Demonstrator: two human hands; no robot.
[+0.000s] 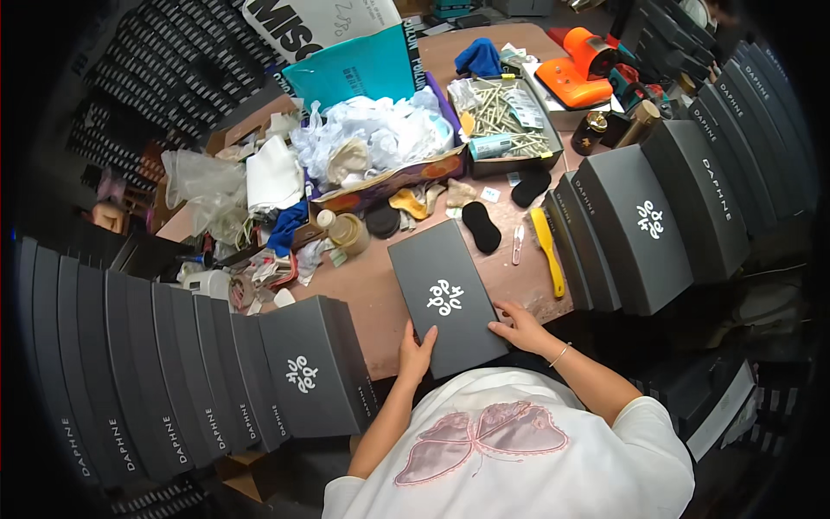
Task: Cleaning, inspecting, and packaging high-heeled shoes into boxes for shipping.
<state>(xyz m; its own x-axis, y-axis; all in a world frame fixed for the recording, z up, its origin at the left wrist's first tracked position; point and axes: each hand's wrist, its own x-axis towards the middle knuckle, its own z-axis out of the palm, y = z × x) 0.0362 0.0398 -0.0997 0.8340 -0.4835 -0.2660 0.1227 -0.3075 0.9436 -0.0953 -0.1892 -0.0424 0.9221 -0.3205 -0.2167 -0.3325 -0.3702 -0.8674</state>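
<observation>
While the left hand (417, 355) grips the left edge of a closed dark grey box (458, 333), thumb on its lid and other fingers mostly hidden, the right hand (521, 330), slightly spread, holds the opposite edge; the box, between them, looks light, stiff and smooth, best held by both long sides. Left of the fingers stand upright grey boxes (186, 381), beyond them spreads a cluttered pinkish table (373, 320), and rightward lie a long yellow tool (546, 246) and further boxes (661, 264).

It's a workshop; stacked boxes (175, 372), cluttered workbench (363, 285).
</observation>
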